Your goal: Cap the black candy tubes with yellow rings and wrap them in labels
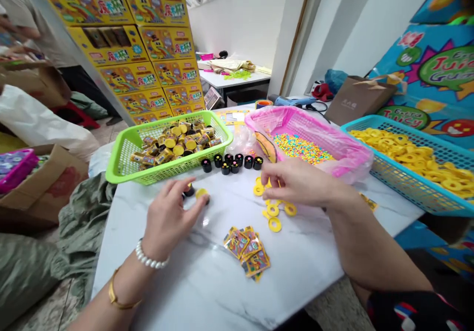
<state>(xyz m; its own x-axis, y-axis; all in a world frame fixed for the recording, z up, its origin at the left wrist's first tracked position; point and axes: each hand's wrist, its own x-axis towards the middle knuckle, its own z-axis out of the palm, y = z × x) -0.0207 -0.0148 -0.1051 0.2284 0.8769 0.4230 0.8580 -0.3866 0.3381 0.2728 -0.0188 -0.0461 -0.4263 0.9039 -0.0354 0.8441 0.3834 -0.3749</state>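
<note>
My left hand (172,215) is over the table's left part, thumb and forefinger apart. Between their tips is a yellow-topped piece (201,193), with a small black cup (189,190) beside it, partly behind the fingers. My right hand (292,182) is curled over a loose pile of yellow plastic rings (274,224); its fingertips come together among them, and what they grip is unclear. Several black cups with coloured candies on top (234,166) stand in a group beyond both hands. Nearer me lies a small pile of printed yellow packets (252,252).
A green basket (128,177) holds yellow-and-black cups. A pink basket (355,155), lined with plastic, holds coloured candy beads; a blue basket (400,192) holds yellow rings. Stacked yellow boxes (148,44) rise behind. Another person (40,29) stands at far left, near cartons.
</note>
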